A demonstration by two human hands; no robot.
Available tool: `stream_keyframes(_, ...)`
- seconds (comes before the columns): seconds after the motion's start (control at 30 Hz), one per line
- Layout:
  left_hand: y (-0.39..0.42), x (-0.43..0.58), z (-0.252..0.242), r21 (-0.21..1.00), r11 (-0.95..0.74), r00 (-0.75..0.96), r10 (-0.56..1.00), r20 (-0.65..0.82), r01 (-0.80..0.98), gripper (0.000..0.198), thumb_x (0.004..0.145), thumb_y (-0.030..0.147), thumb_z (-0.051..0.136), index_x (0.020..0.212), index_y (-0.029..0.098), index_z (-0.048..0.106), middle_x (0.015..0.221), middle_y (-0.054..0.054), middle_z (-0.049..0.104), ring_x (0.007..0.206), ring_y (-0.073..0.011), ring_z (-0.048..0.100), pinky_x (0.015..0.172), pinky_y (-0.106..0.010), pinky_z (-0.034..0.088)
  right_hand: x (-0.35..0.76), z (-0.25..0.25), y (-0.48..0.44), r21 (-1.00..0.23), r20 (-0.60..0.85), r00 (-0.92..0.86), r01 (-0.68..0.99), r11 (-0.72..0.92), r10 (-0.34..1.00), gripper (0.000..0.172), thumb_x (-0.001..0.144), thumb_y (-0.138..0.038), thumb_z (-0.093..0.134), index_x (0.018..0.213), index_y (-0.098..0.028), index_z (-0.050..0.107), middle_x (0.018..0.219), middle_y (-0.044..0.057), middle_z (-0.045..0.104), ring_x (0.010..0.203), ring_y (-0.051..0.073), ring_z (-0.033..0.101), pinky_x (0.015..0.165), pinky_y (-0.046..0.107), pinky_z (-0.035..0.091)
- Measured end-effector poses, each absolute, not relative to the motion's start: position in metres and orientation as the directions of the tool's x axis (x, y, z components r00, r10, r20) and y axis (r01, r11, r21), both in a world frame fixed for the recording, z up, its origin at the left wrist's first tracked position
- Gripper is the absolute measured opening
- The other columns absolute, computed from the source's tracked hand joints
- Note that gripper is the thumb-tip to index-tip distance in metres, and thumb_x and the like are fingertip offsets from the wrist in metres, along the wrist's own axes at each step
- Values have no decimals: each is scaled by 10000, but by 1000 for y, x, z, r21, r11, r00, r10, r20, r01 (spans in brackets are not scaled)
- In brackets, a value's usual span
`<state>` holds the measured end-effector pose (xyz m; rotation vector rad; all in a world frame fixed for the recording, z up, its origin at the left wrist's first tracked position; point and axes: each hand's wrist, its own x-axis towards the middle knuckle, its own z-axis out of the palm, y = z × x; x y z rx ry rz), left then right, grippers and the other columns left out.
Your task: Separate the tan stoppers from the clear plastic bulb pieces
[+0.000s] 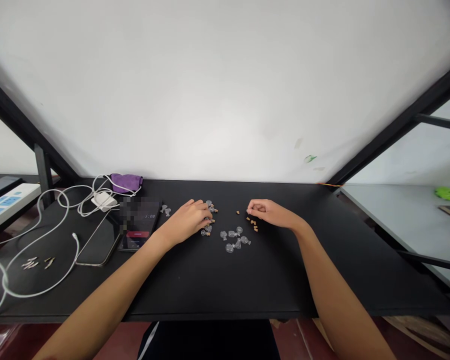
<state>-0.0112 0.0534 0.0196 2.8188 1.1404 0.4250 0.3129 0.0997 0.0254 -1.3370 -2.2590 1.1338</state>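
My left hand (189,220) rests at a group of small clear bottles with cork stoppers (206,233), its fingers curled over some of them; whether it grips one is hidden. Right of the middle, my right hand (264,211) has thumb and forefinger pinched together above several loose corks (253,222); anything between the fingertips is too small to make out. One cork (237,212) lies apart, left of that hand. Between and below the hands lie several clear bottles without corks (230,247). Two more small clear pieces (166,210) sit left of my left hand.
Two phones (99,239) (140,225) lie on the black table (210,285) at left. Beyond them are a white cable (41,295), a charger (104,201), a purple pouch (126,183), small slim pieces (30,263) and a power strip (9,202). A white wall stands behind.
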Motion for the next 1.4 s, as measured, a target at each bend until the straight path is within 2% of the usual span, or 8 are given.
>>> stream_keyframes(0.27,51,-6,15,84,-737,706,669,234,671,106,1026,249,603,1071,198,684,1034,-32,710,1026,-207,628,827,-338,367,316,19,103,-737,-125,-530,616,280,839,371,957,-560,569,891,-199,625,699,-25,544,662,146,462,631,281,350)
stream_keyframes(0.4,50,-5,15,95,-738,701,667,255,668,56,1001,235,645,1028,196,675,1016,-23,716,1027,-205,637,827,-341,369,315,20,102,-738,-109,-515,615,278,850,377,958,-572,571,881,-205,618,679,-40,501,642,140,429,621,279,331)
stream_keyframes(0.53,49,-2,15,145,-749,691,655,306,646,37,1000,225,642,1020,201,661,1003,-23,720,1014,-207,645,834,-343,382,307,26,98,-772,-30,-487,566,289,873,389,960,-585,576,866,-208,600,677,-47,465,638,137,402,622,284,319)
stream_keyframes(0.63,45,5,15,195,-747,638,650,413,636,90,1002,197,620,1086,209,649,1079,-34,710,1017,-204,637,860,-348,405,293,32,89,-797,53,-463,514,317,885,388,964,-589,576,864,-214,593,692,-43,459,641,138,394,621,289,319)
stream_keyframes(0.87,34,27,6,291,-739,490,637,595,607,113,972,170,634,1077,213,629,1005,-23,684,921,-190,614,817,-339,439,253,41,63,-817,42,-566,455,355,823,399,1007,-575,515,850,-218,597,668,-46,406,611,130,338,573,289,282)
stream_keyframes(0.97,37,30,-1,331,-737,418,629,655,590,137,962,143,622,1078,218,620,1002,-30,661,940,-183,623,840,-333,464,246,38,62,-827,49,-590,428,364,806,393,1018,-557,507,836,-216,577,657,-52,386,611,129,322,569,287,274)
stream_keyframes(1.2,40,31,-9,481,-734,352,663,661,479,135,977,159,601,1091,231,606,1026,-36,612,926,-162,614,867,-320,520,247,33,65,-818,51,-572,446,363,818,343,1034,-521,486,881,-230,586,650,-57,392,598,130,318,561,281,268)
stream_keyframes(1.4,40,34,-10,546,-719,350,690,633,430,122,993,177,574,1095,237,602,1002,-37,593,948,-160,632,851,-297,549,245,33,63,-836,51,-583,419,353,811,339,1035,-533,458,889,-237,538,684,-33,475,615,145,396,589,287,329)
